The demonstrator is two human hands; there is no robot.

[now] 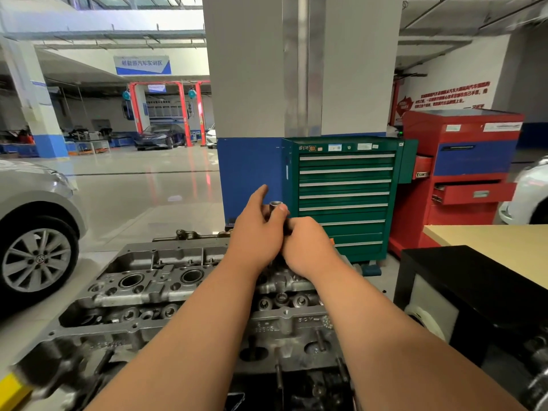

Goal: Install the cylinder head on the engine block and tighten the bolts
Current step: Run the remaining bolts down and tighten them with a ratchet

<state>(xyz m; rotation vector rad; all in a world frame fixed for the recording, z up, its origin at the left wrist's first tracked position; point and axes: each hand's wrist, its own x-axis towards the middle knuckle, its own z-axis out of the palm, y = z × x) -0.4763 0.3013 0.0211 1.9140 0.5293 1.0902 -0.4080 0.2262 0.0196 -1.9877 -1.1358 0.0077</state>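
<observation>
The left grip (257,232) pinches the top of a socket tool (275,204), thumb curled against it, forefinger straight. The right grip (308,247) curls round its lower part, touching the left, both above the right end of the cylinder head (142,289).

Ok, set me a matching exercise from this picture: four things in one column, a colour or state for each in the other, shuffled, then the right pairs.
Things
1. cylinder head
2. socket tool
3. left tool cabinet
4. right tool cabinet

Colour or state
A. red, drawers pulled out
B. gripped by the left hand and the right hand
C. green, every drawer shut
D. bare grey metal, under both forearms

Pairs: 1-D, 2-B, 3-C, 4-A
</observation>
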